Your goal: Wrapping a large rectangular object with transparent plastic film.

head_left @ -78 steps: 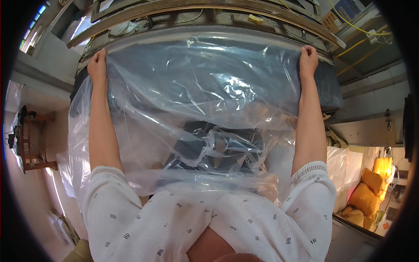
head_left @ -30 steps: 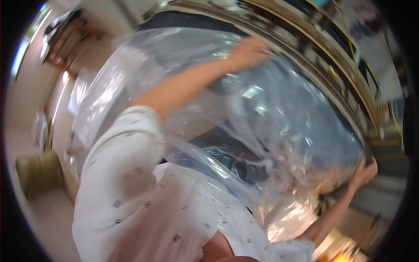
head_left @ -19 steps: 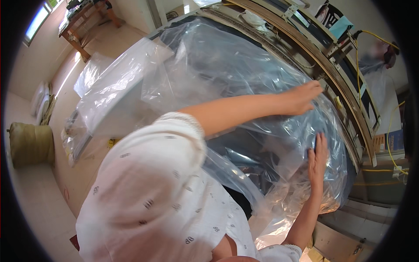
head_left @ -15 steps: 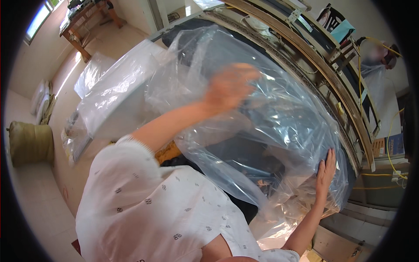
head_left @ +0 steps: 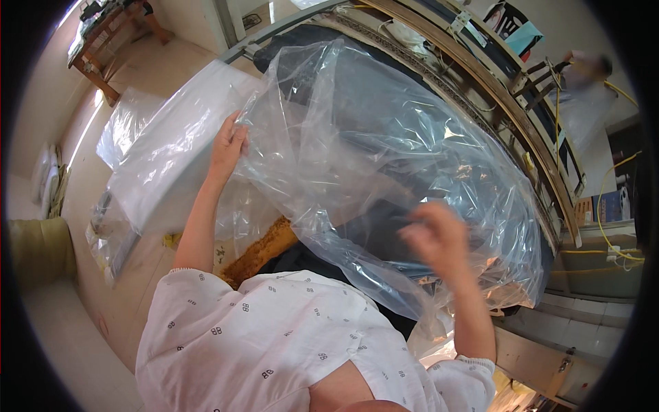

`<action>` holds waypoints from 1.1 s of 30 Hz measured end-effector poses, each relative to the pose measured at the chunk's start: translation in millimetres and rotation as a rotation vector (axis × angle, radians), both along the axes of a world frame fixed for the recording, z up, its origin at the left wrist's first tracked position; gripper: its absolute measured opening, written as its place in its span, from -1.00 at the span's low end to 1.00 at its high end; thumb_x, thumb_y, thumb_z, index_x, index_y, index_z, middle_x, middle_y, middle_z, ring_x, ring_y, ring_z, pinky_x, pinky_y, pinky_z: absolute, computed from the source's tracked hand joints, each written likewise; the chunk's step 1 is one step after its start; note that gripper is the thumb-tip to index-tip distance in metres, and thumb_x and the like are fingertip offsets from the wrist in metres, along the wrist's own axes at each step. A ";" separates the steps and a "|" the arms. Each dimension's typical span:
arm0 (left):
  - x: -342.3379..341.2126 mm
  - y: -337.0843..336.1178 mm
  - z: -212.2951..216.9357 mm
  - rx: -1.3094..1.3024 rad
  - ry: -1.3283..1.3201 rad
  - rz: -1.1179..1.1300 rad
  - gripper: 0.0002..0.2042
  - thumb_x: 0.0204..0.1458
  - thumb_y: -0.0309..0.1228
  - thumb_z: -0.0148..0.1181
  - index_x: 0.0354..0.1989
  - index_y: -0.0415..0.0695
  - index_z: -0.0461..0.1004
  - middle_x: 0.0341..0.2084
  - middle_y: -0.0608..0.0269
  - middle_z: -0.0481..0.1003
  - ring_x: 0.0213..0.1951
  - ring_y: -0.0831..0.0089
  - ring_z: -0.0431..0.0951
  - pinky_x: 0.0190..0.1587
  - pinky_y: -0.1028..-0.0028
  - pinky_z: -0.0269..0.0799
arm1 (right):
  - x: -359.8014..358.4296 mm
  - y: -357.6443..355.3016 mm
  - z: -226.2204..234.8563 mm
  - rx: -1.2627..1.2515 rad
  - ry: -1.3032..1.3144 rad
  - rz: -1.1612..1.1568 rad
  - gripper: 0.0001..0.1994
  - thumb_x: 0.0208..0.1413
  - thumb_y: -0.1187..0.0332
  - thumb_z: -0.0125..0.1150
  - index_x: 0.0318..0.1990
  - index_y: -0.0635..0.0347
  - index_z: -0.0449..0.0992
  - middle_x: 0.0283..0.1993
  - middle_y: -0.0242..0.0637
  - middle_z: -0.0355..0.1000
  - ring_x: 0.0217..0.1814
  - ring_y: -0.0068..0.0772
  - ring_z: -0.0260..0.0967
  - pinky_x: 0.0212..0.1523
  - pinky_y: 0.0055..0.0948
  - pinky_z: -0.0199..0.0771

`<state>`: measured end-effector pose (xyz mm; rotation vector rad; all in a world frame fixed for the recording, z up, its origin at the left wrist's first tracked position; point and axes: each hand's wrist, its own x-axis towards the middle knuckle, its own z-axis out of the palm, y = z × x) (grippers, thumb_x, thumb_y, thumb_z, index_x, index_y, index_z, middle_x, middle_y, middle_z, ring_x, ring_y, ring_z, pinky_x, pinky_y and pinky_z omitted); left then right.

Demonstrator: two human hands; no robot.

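A large clear plastic sheet (head_left: pixel 384 151) lies wrinkled over dark fabric on the work surface in front of me. My left hand (head_left: pixel 229 143) is closed on the sheet's left part, its fingers pinching the film. My right hand (head_left: pixel 439 237) is over the near right part of the sheet, its fingers bent and smeared by motion. Whether it touches the film, I cannot tell. Dark fabric (head_left: pixel 292 47) shows uncovered at the far edge of the sheet.
A long frame with wooden rails (head_left: pixel 480 82) runs behind the work surface. White plastic-wrapped panels (head_left: pixel 171 137) stand at left. A brown fuzzy-covered seat (head_left: pixel 257 254) is close to my body. Another person (head_left: pixel 587 72) is at the far right, near yellow cables (head_left: pixel 604 206).
My left hand has moved left and nearer, from above the middle of the sheet to its left part. The right hand has left the sheet's right side and moved left.
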<state>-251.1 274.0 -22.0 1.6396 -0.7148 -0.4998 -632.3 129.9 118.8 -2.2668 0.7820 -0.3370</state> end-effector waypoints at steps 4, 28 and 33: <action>-4.1 -4.0 21.0 -0.043 -0.021 -0.074 -0.65 0.16 -0.28 -0.09 0.08 -0.14 0.28 -0.68 0.43 0.30 -0.65 0.71 0.25 -0.64 0.68 0.11 | 24.0 43.4 -73.3 -0.058 0.393 0.371 -0.64 -0.16 0.15 0.27 -0.21 0.08 0.40 -0.32 -0.26 0.46 -0.34 -0.21 0.44 -0.38 -0.24 0.37; -334.5 -74.2 93.3 -0.215 -0.030 -1.658 -0.65 -0.11 -0.65 -0.02 -0.10 -0.15 0.44 -0.16 0.17 0.48 -0.15 0.32 0.48 -0.15 0.45 0.37 | -102.8 -1.2 80.3 0.477 -0.601 -0.366 -0.73 0.13 0.22 -0.02 -0.16 0.22 0.42 -0.16 -0.35 0.40 -0.13 -0.53 0.33 -0.08 -0.52 0.28; -337.0 -54.5 133.9 -0.262 -0.483 -1.468 -0.77 -0.09 -0.45 0.14 -0.20 -0.08 0.44 -0.37 0.24 0.49 -0.33 0.31 0.49 -0.36 0.42 0.39 | -109.1 10.9 77.7 0.353 -0.411 -0.249 -0.83 -0.01 0.53 0.09 -0.22 0.21 0.42 -0.45 -0.56 0.25 -0.47 -0.77 0.07 -0.47 -0.73 0.11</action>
